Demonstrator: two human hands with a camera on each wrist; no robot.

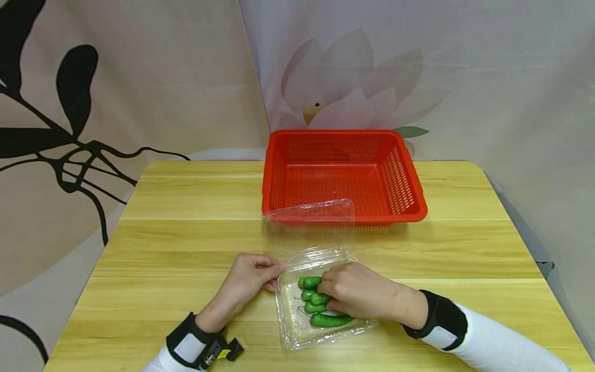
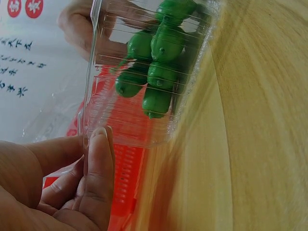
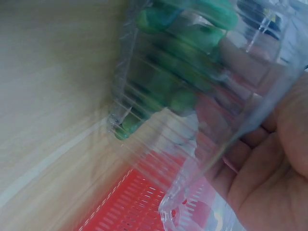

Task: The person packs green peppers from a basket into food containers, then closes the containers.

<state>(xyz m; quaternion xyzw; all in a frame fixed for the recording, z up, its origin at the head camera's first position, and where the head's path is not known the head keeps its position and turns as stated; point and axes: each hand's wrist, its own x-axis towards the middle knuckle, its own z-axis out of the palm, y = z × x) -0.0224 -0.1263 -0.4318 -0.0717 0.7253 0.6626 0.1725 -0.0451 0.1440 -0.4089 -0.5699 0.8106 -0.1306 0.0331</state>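
Note:
A clear plastic clamshell box (image 1: 297, 338) lies on the table with its lid (image 1: 309, 227) raised toward the back. Inside it several green chili peppers (image 1: 329, 320) lie side by side. My left hand (image 1: 248, 281) pinches the box's left rim near the hinge between thumb and fingers. Over the right part of the box, my right hand (image 1: 358, 290) reaches in with curled fingers gripping among the peppers, partly covering them. Through the box's clear wall, the left wrist view shows peppers (image 2: 161, 74) stacked closely, and the right wrist view shows fingers against peppers (image 3: 197, 43).
Behind the box stands a red perforated plastic basket (image 1: 344, 186); the raised lid overlaps its front rim in the head view. Both stand on a light wooden table (image 1: 195, 243). A printed cloth backdrop (image 1: 209, 77) hangs behind.

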